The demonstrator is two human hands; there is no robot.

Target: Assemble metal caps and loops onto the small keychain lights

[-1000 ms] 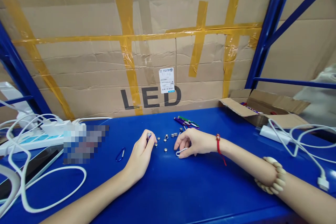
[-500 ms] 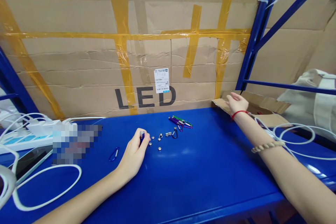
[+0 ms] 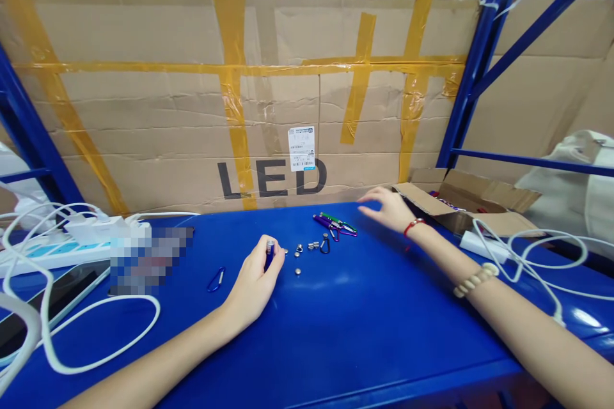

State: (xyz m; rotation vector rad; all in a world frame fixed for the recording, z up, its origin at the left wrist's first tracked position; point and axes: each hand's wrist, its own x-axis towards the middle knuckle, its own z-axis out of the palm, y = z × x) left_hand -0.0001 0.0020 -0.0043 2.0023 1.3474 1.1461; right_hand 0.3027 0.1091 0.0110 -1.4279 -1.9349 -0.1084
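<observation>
My left hand (image 3: 256, 275) is closed around a small blue metal tube (image 3: 269, 254) with a silver end pointing up. Just right of it lie several small silver caps (image 3: 298, 271) and short silver cylinders (image 3: 313, 245). A black carabiner (image 3: 325, 244) is beside them. Farther back, purple and green metal tubes (image 3: 330, 222) with carabiners attached rest in a group. My right hand (image 3: 386, 209) is in the air to the right of this group, fingers stretched out and thumb apart, with nothing visible in it. To the left of my left hand is a blue carabiner (image 3: 216, 279).
An opened cardboard box (image 3: 465, 208) with colourful contents stands at the back right, near a white cable and adapter (image 3: 484, 246). A power strip (image 3: 48, 249), a phone (image 3: 52, 300) and looping white cables fill the left side. A large cardboard panel (image 3: 182, 121) closes off the back.
My right hand has come away from the cardboard box and moved left towards the purple and green tubes. My left hand still grips the blue tube. The view has shifted slightly.
</observation>
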